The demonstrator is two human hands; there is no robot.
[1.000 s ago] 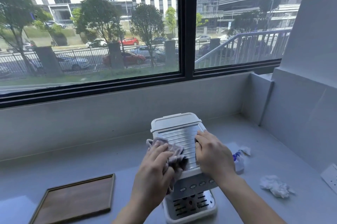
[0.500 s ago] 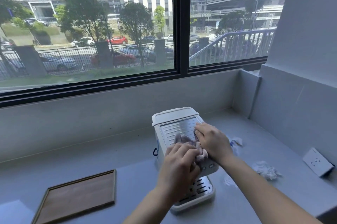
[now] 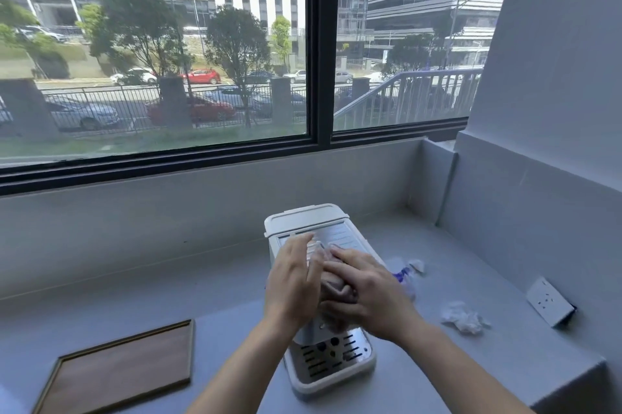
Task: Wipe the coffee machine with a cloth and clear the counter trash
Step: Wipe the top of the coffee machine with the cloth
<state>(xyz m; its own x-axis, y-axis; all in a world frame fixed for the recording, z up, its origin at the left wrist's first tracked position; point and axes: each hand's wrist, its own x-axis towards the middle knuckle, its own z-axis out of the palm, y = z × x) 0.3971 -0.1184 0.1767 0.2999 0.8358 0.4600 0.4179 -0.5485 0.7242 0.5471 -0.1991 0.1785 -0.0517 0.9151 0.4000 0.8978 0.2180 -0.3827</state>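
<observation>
Wiping is under way — both hands meet on the white coffee machine [image 3: 319,296] at the worktop's [image 3: 202,289] centre. The right hand [image 3: 367,292] closes its grip around a bunched pinkish cloth [image 3: 333,285]; the left hand [image 3: 292,282] lies spread. Crumpled tissue [image 3: 464,316] at 3 o'clock remains — trash uncleared.

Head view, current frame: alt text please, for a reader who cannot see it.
Both hands, left and right, bunch a cloth over a white coffee machine on a grey counter below a window. Crumpled tissue lies right; a wooden tray lies left.
</observation>
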